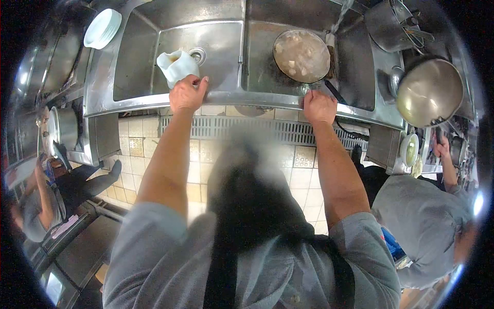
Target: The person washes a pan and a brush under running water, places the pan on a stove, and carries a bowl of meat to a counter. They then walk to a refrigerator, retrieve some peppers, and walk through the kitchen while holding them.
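My left hand (187,95) is closed at the near end of a white jug (179,67), which is tilted over the left sink basin (221,44). Something brownish shows inside its mouth. My right hand (319,107) is closed over the front rim of the sink (272,99); its fingertips are partly hidden. Just beyond it, in the right basin (262,31), lies a round pan (301,55) of cloudy liquid with pale chunks. The pan's black handle (335,92) slants past the right side of that hand.
Water runs from above (342,15) into the right basin. Stacked white plates (103,29) stand at the back left. A steel pot (386,26) and a large steel pan (431,92) sit at right. One person (422,226) works close on my right, another (38,206) at left.
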Available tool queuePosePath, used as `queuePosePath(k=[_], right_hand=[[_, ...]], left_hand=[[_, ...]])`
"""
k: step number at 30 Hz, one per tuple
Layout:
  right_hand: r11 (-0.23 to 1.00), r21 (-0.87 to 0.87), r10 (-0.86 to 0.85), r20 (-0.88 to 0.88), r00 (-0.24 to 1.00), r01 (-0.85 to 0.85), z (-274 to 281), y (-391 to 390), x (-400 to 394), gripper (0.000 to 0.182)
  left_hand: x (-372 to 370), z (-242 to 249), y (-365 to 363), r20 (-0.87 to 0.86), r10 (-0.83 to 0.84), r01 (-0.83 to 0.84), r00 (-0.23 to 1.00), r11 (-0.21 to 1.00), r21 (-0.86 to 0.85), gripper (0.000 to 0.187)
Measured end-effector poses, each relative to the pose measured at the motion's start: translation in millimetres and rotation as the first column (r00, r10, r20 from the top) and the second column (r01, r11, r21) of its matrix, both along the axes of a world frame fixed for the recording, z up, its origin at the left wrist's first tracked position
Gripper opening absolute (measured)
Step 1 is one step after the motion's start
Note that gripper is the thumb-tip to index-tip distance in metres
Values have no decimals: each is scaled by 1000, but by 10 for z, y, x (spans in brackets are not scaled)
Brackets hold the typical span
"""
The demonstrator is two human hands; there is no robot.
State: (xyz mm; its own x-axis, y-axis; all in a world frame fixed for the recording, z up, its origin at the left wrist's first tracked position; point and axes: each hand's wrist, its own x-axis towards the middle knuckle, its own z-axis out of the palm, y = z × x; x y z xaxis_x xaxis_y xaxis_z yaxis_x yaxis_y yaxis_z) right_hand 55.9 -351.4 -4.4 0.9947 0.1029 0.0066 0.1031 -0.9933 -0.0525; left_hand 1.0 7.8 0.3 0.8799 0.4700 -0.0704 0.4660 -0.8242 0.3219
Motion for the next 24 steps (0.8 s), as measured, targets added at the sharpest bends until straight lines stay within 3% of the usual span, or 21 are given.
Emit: queuePosePath(k=[12,15,18,21,22,24], right_hand=[[999,-42,-14,-167,986,7,92,12,52,39],[999,29,-31,-186,982,37,125,23,82,41],[999,-18,-52,-334,941,49,201,51,179,52],[987,76,-88,-499,862,144,265,22,342,75],[988,79,-78,-501,862,135,200,-38,407,75],[976,202,34,-491,871,76,58,-133,552,85]], left_hand=[[-2,90,-57,-51,9,-9,999,1000,-12,43],[-28,147,-66,-42,-16,15,999,1000,-16,41],[-29,153,-57,-32,-21,20,999,1000,-24,40],[-46,3,-32,55,-30,31,998,999,-19,40],[-56,-26,-29,53,-21,22,998,1000,-15,40],[-68,-26,12,223,-66,74,973,997,-29,38]])
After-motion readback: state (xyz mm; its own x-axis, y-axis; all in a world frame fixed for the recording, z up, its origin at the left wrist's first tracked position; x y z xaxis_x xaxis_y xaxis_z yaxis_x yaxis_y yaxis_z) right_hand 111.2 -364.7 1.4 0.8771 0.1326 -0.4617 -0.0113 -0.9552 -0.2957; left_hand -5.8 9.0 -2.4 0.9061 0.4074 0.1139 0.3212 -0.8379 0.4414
